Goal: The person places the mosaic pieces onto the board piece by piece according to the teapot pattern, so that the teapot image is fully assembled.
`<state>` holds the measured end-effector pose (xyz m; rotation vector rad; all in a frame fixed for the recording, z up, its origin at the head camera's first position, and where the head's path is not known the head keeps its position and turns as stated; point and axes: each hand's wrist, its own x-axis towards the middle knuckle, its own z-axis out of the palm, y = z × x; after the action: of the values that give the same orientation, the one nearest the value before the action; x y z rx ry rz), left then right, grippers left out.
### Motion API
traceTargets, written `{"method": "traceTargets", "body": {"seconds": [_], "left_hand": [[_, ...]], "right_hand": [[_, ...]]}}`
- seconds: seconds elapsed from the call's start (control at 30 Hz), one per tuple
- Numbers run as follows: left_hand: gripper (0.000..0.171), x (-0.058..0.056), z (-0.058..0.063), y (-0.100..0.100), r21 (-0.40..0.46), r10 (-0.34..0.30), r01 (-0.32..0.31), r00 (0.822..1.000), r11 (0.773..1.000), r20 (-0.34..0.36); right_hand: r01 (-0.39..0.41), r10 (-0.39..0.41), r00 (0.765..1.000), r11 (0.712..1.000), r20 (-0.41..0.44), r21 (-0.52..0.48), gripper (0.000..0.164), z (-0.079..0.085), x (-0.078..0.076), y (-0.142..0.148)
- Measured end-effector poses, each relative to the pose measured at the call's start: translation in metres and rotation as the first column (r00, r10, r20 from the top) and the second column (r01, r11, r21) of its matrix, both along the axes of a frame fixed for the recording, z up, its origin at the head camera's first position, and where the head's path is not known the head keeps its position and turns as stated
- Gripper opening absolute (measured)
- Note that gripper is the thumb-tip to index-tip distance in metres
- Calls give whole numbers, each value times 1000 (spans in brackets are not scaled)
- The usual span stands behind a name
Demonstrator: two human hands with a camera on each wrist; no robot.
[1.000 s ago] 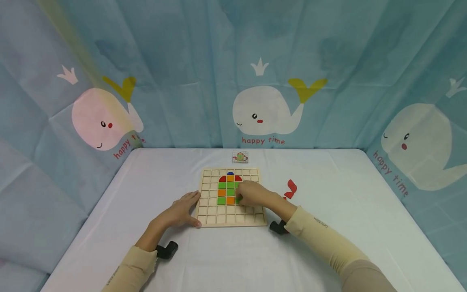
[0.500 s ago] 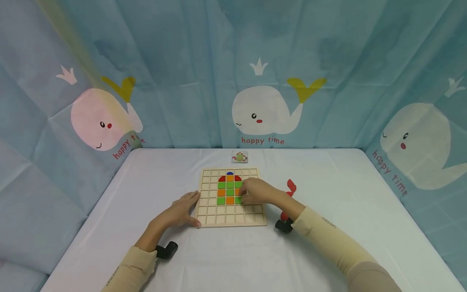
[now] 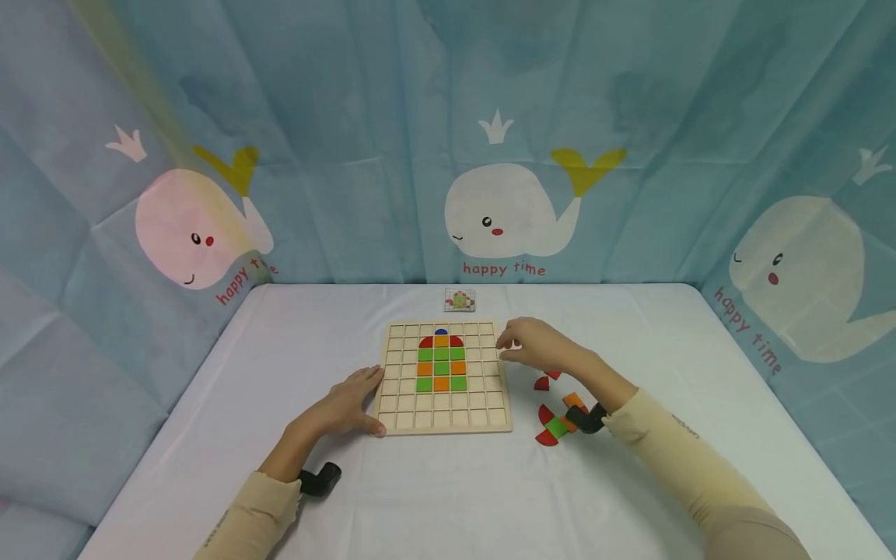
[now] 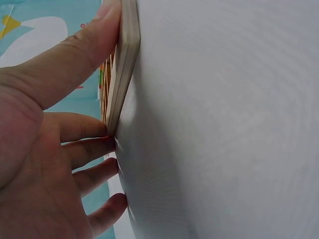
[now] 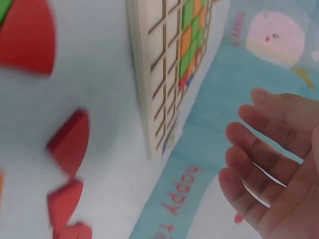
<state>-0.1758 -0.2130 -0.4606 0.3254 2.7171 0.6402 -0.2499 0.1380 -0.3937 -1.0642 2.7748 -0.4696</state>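
Observation:
A wooden grid board (image 3: 441, 421) lies on the table with colored tiles set in its cells. Green squares (image 3: 442, 368) and orange squares (image 3: 458, 368) form a block, topped by red rounded tiles (image 3: 426, 342) and a small blue piece (image 3: 441, 332). My left hand (image 3: 348, 403) rests against the board's left side, fingers spread, thumb at the near corner. In the left wrist view the thumb (image 4: 75, 59) touches the board's edge. My right hand (image 3: 537, 344) hovers beside the board's upper right edge, fingers loosely bent, and holds nothing, as the right wrist view shows.
Loose red pieces (image 3: 546, 439), a green tile (image 3: 556, 428) and orange tiles (image 3: 572, 400) lie right of the board, partly under the right wrist's black camera mount (image 3: 586, 418). A small picture card (image 3: 459, 300) lies behind the board. A whale-print curtain (image 3: 392, 218) hangs beyond the table.
My right hand has left the tiles and moved right, off the grid, uncovering an orange square and a green square on the block's right side. The left hand stays put.

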Motion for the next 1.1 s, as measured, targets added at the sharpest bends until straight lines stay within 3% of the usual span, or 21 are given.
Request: {"method": "traceTargets", "body": {"seconds": [0.33, 0.63, 0.8, 0.97, 1.1], "left_hand": [[111, 0, 0, 1, -3, 2, -2, 1000, 1000, -2], [111, -1, -2, 0, -11, 2, -2, 1000, 1000, -3], [111, -1, -2, -1, -10, 5, -5, 1000, 1000, -2], [112, 0, -3, -1, 3, -3, 3, 1000, 1000, 3], [111, 1, -3, -2, 5, -10, 10, 1000, 1000, 6]], "right_hand": [[157, -156, 984, 988, 84, 4, 21, -3, 11, 45], [227, -225, 969, 974, 99, -4, 19, -15, 29, 78], [215, -211, 967, 976, 141, -15, 14, -28, 36, 94], [138, -143, 985, 989, 94, 60, 11, -43, 41, 104], [135, -141, 987, 987, 75, 90, 11, -48, 41, 108]]}}
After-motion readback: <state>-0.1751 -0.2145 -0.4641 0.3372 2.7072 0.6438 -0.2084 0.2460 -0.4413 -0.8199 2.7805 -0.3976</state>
